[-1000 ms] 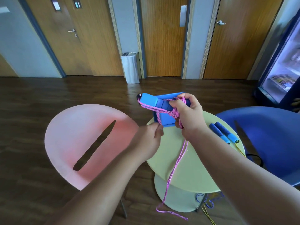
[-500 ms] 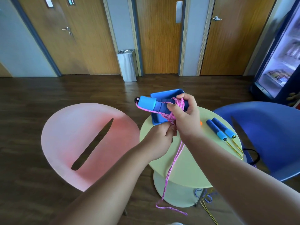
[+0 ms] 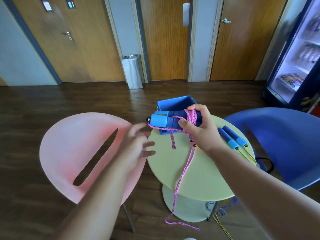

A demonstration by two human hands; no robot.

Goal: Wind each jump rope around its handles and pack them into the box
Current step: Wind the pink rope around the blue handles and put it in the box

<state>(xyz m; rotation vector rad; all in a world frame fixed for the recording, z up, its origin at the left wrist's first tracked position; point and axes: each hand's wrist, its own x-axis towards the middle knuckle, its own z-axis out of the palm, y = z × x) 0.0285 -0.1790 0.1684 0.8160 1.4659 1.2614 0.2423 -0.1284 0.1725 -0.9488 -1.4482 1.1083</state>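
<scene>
A pink chair fills the lower left of the frame and a blue chair the right edge, with a round pale-yellow table between them at centre. On the table's far side, just above centre frame, stands an open blue box. In front of the box, the person's right hand is closed around a pair of blue handles, held level with their light-blue caps pointing left. A pink rope is looped several times around the handles under the thumb, and its free length hangs across the table edge to the floor. The left hand, blurred, hovers left of the table with fingers spread, gripping nothing. A second pair of blue handles with yellow cord lies on the table's right side.
</scene>
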